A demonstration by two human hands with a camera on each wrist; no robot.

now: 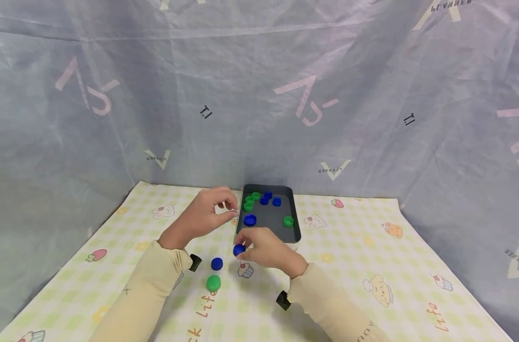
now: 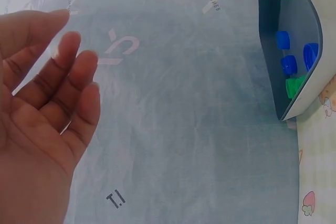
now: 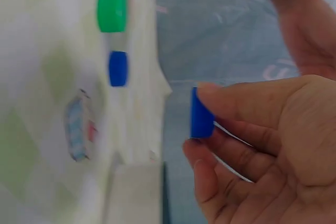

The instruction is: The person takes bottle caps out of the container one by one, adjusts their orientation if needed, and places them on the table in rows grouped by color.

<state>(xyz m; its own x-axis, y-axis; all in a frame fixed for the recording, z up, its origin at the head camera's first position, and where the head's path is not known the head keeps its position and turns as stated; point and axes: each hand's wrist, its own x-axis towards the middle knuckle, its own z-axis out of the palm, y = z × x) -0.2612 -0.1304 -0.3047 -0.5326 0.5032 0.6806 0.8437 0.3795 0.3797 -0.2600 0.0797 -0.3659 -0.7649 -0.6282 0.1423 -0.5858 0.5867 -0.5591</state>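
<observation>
Between thumb and fingers my right hand (image 1: 264, 247) pinches a blue bottle cap (image 3: 201, 115), held above the cloth just in front of the tray. My left hand (image 1: 210, 211) hovers at the tray's left side with fingers loosely bent and nothing in them, as the left wrist view (image 2: 44, 98) also shows. The dark grey tray (image 1: 268, 232) holds several blue and green caps, among them a wide blue cap (image 1: 250, 220) and a green cap (image 1: 288, 222) near its right wall. On the cloth lie another blue cap (image 1: 217, 264) and a green cap (image 1: 214, 283).
A checked, cartoon-printed tablecloth (image 1: 349, 304) covers the table. Behind it hangs a grey-blue curtain (image 1: 242, 118) with printed letters, close to the tray's far edge. Both forearms reach in from the front, each with a black strap at the wrist.
</observation>
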